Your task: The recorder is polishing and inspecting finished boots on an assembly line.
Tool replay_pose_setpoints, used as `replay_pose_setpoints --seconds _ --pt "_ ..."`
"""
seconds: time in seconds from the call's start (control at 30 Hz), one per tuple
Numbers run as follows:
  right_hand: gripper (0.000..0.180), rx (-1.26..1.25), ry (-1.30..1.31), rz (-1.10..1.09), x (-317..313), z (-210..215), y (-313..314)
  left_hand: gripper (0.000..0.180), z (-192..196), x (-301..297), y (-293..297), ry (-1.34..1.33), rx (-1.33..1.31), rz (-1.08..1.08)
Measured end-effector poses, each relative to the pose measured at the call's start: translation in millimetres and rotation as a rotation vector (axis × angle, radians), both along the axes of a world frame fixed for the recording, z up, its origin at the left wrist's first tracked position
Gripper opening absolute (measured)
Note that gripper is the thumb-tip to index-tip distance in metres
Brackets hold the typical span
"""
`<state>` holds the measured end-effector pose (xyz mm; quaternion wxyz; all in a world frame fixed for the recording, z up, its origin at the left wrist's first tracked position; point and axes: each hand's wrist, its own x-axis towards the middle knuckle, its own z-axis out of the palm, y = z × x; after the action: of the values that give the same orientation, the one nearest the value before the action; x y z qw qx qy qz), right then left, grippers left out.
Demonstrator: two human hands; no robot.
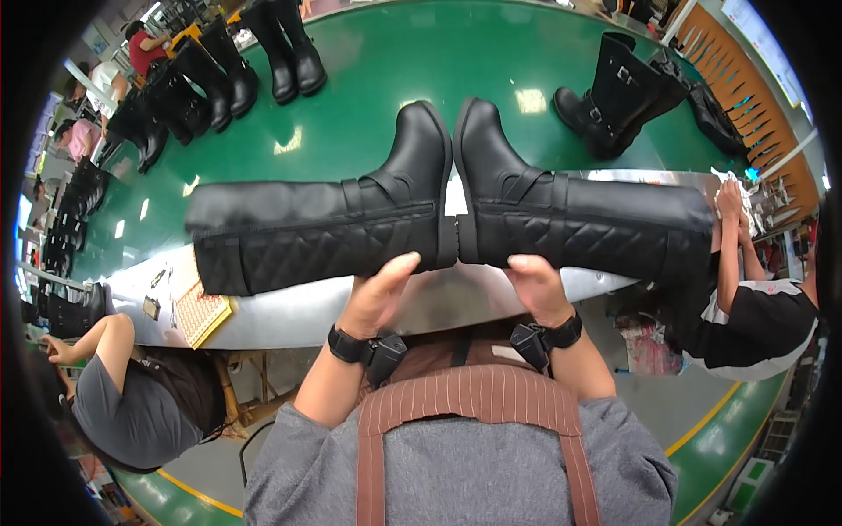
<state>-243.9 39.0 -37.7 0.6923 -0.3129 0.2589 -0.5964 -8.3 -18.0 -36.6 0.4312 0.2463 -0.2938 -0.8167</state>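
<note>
Boots are being held sole-to-sole by the half-closed left hand and right hand, heels ideally being kept level.

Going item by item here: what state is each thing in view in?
Left hand: gripping the left boot's heel end.
Right hand: gripping the right boot's heel end.
Left boot: held sideways, shaft leftward.
Right boot: held sideways, shaft rightward, sole facing the left boot's.
Upper-left black boots: standing upright.
Upper-right buckled boot: standing upright.
Yellow-edged pad: lying flat.
</note>
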Motion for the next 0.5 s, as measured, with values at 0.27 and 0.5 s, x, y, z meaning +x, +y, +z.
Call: replay_pose_setpoints --seconds 0.27,0.5 --pt "0.081 -0.311 0.456 -0.181 -16.3 12.6 -35.3 0.044 -14.5 -12.2 -19.8 -0.475 -0.376 0.094" --pt "0.064 -0.081 -0.078 0.106 -7.5 -2.8 -55.5 0.042 -19.0 -8.2 -33.2 -0.377 -0.294 0.086"
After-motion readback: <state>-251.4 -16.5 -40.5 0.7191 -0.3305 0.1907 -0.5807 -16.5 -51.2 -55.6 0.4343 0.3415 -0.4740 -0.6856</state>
